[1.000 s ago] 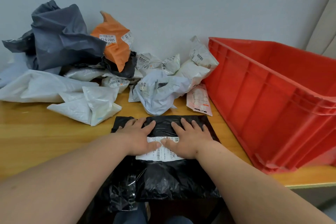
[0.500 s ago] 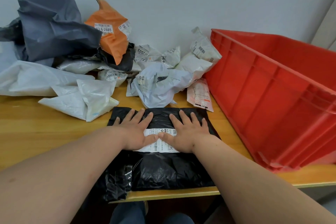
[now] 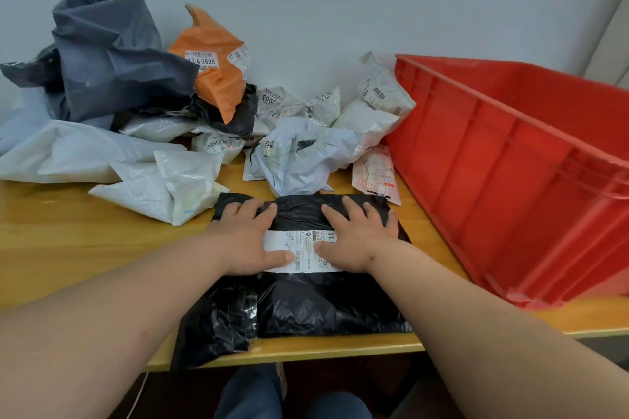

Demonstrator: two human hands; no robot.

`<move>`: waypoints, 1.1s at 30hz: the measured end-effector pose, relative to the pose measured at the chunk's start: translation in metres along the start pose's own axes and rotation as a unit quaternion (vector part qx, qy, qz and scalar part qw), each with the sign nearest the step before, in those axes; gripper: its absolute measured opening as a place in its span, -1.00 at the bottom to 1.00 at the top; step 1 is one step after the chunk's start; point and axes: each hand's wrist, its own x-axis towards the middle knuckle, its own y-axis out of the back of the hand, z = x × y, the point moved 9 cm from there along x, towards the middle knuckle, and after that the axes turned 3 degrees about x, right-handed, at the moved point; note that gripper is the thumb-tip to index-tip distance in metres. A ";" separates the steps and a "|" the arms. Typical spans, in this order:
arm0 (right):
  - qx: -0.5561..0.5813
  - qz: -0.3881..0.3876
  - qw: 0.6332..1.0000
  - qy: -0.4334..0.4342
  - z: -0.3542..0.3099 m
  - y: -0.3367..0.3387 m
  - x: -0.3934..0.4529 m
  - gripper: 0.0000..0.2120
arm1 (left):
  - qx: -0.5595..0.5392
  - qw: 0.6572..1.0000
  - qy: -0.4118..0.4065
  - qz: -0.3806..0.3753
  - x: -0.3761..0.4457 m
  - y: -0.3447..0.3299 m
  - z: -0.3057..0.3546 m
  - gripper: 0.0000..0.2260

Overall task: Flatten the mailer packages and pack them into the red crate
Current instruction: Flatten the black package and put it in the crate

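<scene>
Head view: both hands lie flat, fingers straight, grasping nothing, left hand (image 3: 246, 235) and right hand (image 3: 360, 236) pressing the black mailer (image 3: 299, 299) onto the surface (image 3: 85, 241). Its long axis runs toward the person. The red crate (image 3: 510, 173), seemingly empty, sits right, nearer the right hand.

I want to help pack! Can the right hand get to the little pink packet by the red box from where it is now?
Probably yes. The right hand presses flat on the black mailer, and the pink packet lies just beyond it beside the red crate, with nothing on top or between.
</scene>
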 end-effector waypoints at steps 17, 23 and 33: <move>0.000 0.001 1.000 -0.021 0.011 -0.036 -0.037 -0.11 | 0.017 0.997 -0.004 -0.077 -0.028 -0.043 0.021 0.06; 0.005 0.010 1.000 -0.016 0.013 -0.026 -0.044 -0.16 | -0.001 1.000 -0.004 -0.027 -0.041 -0.027 0.018 0.05; 0.000 -0.016 1.000 -0.017 0.004 -0.040 -0.080 -0.06 | -0.024 0.997 -0.009 -0.078 -0.070 -0.046 0.019 0.33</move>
